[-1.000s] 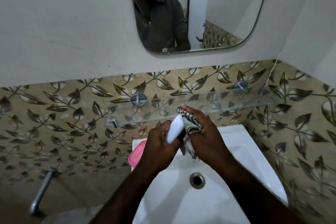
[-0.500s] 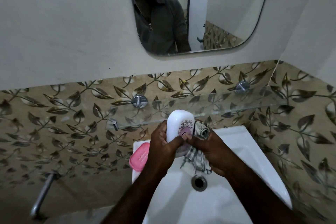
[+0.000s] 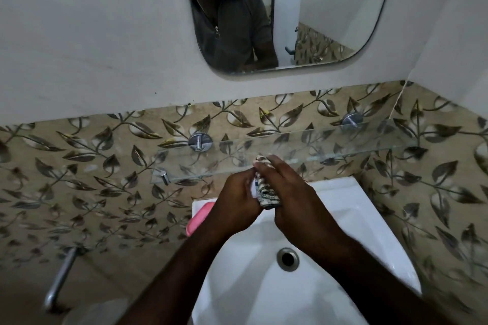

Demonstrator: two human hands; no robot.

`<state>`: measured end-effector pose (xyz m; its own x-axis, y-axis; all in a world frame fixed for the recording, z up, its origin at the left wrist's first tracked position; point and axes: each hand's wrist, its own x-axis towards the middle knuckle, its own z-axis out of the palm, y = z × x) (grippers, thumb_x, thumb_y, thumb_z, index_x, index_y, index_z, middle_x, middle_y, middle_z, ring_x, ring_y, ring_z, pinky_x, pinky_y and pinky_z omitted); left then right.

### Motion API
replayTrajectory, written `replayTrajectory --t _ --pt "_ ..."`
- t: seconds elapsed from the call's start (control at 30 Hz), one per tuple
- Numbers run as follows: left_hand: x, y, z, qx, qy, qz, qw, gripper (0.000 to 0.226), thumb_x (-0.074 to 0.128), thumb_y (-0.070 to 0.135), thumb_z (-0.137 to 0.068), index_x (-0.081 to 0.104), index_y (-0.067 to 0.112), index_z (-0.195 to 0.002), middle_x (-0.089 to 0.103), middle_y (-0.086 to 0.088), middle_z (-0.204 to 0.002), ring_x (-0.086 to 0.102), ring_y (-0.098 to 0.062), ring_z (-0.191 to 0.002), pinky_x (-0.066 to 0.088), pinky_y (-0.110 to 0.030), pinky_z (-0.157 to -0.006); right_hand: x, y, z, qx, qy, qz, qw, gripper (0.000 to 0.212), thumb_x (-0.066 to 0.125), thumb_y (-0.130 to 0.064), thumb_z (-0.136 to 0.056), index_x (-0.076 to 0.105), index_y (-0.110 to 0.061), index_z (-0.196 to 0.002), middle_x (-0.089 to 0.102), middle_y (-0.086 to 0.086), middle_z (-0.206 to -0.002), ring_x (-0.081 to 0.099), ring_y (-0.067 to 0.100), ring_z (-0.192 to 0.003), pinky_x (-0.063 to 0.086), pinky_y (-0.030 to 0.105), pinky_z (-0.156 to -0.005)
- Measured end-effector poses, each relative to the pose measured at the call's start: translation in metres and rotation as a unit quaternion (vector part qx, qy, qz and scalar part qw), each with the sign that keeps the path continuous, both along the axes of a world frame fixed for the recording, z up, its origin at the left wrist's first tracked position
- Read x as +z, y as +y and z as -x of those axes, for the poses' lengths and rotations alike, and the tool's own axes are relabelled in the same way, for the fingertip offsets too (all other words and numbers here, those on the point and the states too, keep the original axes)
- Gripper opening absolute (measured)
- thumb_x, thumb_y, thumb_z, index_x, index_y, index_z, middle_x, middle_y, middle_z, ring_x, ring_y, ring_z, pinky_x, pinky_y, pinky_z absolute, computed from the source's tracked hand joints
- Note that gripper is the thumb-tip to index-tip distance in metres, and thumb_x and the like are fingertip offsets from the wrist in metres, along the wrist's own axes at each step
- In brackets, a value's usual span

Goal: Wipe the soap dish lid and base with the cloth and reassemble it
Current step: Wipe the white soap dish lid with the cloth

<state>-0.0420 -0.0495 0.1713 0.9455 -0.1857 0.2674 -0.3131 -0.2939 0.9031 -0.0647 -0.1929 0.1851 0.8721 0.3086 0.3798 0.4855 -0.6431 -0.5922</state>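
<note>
Bathroom, white ceramic basin (image 3: 343, 192). Above it, left hand (image 3: 235, 202) grips apparently white plastic lid (image 3: 254, 186), mostly hidden; right hand (image 3: 298, 200) holds striped woven cloth (image 3: 265, 190) against it. Pink oval base (image 3: 199, 215) on basin's left rim. Lid-wiping step; next needs swap to base.

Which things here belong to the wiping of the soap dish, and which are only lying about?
For the job: cloth in right hand; white lid, nearly hidden, in left hand; pink base on sink rim.
Just about: glass shelf, mirror, drain.

Leaf-patterned tiles (image 3: 79, 166) under white wall (image 3: 92, 34), mirror (image 3: 317, 8).
</note>
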Motion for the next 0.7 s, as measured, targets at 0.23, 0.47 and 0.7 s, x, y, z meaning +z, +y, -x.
replayTrajectory --t 0.23,0.47,0.7 --pt "0.007 -0.001 0.001 0.034 -0.026 -0.010 0.999 0.021 0.064 0.015 -0.073 0.059 0.002 -0.088 0.058 -0.024 -0.076 0.050 -0.026 -0.061 0.044 -0.049 -0.056 -0.009 -0.012 -0.024 -0.067 0.096 -0.157 0.981 0.068 0.050 0.015 -0.080 0.053 -0.026 -0.134 0.061 -0.008 -0.128 0.056 0.005 -0.118 0.042 0.023 -0.105" --pt "0.010 0.000 0.009 0.026 -0.033 0.007 0.999 0.017 0.062 0.008 -0.073 0.050 -0.003 -0.077 0.044 -0.008 -0.062 0.037 -0.015 -0.055 0.030 -0.036 -0.048 -0.005 -0.010 -0.020 -0.005 0.045 -0.149 0.988 0.081 0.051 0.022 -0.069 0.053 -0.023 -0.137 0.059 -0.006 -0.133 0.052 0.005 -0.125 0.039 0.017 -0.106" --pt "0.011 -0.002 0.012 0.002 -0.021 0.045 0.999 0.016 0.064 0.005 -0.074 0.054 -0.005 -0.080 0.049 -0.013 -0.066 0.042 -0.014 -0.061 0.033 -0.033 -0.054 0.003 -0.002 -0.005 -0.012 0.024 -0.166 0.986 0.081 0.048 0.019 -0.065 0.054 -0.020 -0.135 0.058 -0.005 -0.135 0.050 0.004 -0.127 0.037 0.021 -0.109"
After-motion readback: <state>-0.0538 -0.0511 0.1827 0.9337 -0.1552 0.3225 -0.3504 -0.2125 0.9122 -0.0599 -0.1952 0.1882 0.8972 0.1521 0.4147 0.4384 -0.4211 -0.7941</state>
